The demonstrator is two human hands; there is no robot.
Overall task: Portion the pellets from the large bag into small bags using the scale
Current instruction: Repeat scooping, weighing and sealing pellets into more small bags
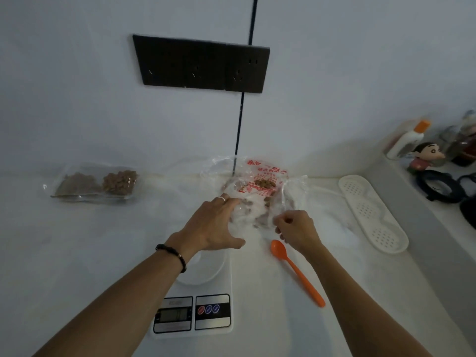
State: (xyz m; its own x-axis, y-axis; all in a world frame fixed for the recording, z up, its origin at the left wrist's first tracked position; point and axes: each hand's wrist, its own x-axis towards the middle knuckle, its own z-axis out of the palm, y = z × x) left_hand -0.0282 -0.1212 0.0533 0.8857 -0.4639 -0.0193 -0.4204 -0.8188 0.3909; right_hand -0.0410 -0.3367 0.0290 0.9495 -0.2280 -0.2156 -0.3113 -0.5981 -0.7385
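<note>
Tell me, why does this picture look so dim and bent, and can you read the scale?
Head view: dim, bluish light; the wide lens bows the wall's dark line; the scale display is too blurred to read; glare whitens the large bag.

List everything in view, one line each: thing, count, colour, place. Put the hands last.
large bag: 1, clear with red print, centre by the wall
filled small bags: 2, clear, brown pellets, left
scale: 1, white, near centre
spoon: 1, orange, right of scale
perforated tray: 1, white, right
socket panel: 1, black, wall
figurine: 1, right shelf
bottle: 1, white, orange cap, shelf
left hand: on the large bag
right hand: pinching clear plastic
</note>
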